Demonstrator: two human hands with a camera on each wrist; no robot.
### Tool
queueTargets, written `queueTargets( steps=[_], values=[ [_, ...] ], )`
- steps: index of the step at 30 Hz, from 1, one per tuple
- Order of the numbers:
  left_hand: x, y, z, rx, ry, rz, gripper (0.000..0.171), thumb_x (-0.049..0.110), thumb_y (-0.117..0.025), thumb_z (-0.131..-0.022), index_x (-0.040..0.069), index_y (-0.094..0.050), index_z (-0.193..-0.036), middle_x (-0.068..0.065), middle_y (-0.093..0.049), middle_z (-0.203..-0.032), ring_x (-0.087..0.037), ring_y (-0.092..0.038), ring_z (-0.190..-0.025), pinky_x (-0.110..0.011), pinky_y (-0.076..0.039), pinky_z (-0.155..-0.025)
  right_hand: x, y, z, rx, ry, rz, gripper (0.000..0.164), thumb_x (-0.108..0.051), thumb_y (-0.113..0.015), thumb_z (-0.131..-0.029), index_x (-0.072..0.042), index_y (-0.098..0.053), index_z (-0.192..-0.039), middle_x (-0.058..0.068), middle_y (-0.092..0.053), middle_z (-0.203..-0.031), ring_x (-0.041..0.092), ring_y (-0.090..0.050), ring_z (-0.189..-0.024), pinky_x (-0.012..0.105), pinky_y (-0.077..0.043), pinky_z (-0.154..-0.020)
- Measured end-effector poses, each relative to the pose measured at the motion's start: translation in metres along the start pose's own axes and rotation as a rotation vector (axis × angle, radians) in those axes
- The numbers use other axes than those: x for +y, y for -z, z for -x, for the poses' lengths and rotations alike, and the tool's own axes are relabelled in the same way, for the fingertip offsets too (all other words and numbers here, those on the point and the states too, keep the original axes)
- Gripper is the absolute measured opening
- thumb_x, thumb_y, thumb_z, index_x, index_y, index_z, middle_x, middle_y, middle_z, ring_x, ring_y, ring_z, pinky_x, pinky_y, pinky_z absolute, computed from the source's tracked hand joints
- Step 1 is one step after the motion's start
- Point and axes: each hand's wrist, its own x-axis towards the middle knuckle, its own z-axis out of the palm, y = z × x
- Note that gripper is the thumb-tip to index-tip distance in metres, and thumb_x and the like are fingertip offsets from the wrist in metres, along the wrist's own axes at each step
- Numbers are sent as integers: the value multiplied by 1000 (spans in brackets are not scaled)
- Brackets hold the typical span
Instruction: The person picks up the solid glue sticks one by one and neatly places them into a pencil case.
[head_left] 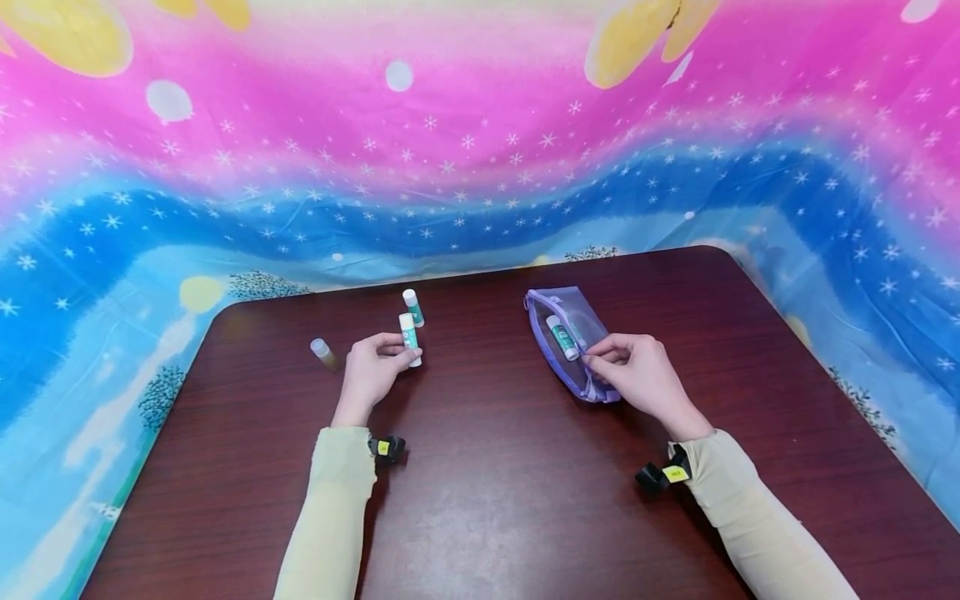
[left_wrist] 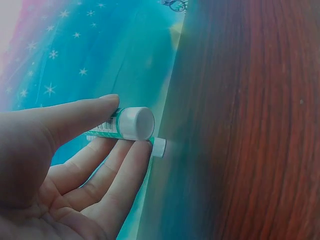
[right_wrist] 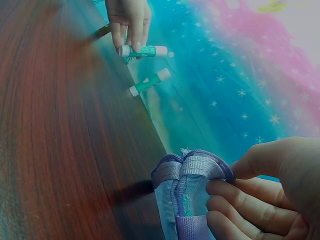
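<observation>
Between thumb and fingers, my left hand [head_left: 372, 369] pinches a white-and-green glue stick [head_left: 410, 337], held upright above the table. Its white end [left_wrist: 138, 123] faces the left wrist camera. Just behind it, a second similar glue stick [head_left: 413, 307] stands on the table. My right hand [head_left: 640, 371] pinches the edge of a purple mesh zipper pouch [head_left: 596, 321], whose mouth is unzipped. Inside the pouch lies another green-and-white glue stick [head_left: 562, 337]. In the right wrist view, the pouch's purple zipper edge [right_wrist: 225, 165] is between thumb and fingers.
Left of my left hand stands a small tube with a pale cap and yellowish body [head_left: 322, 352]. The dark reddish wooden table [head_left: 465, 467] has its far edge close behind the glue sticks. A pink-and-blue patterned cloth [head_left: 465, 167] hangs behind and around the table.
</observation>
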Motion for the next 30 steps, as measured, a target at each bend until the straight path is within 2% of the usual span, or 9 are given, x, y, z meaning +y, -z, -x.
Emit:
queueTargets(
  steps=[12, 30],
  values=[
    [7, -14, 4, -52, -13, 55, 35, 18, -82, -89, 3, -70, -118, -12, -74, -100, -21, -73, -87, -35, -59, -81, 0, 1, 1, -6, -8, -22, 9, -17, -77, -93, -9, -79, -97, 1, -75, -83, 15, -70, -73, 28, -57, -59],
    [15, -32, 8, -97, -23, 56, 33, 19, -83, -88, 6, -70, -115, -8, -74, -98, -19, -72, -87, -34, -60, -79, -1, 3, 0, 1, -4, -1, 9, -15, -76, -93, -9, -79, -98, 0, -76, -83, 15, -71, -74, 29, -58, -60]
  ],
)
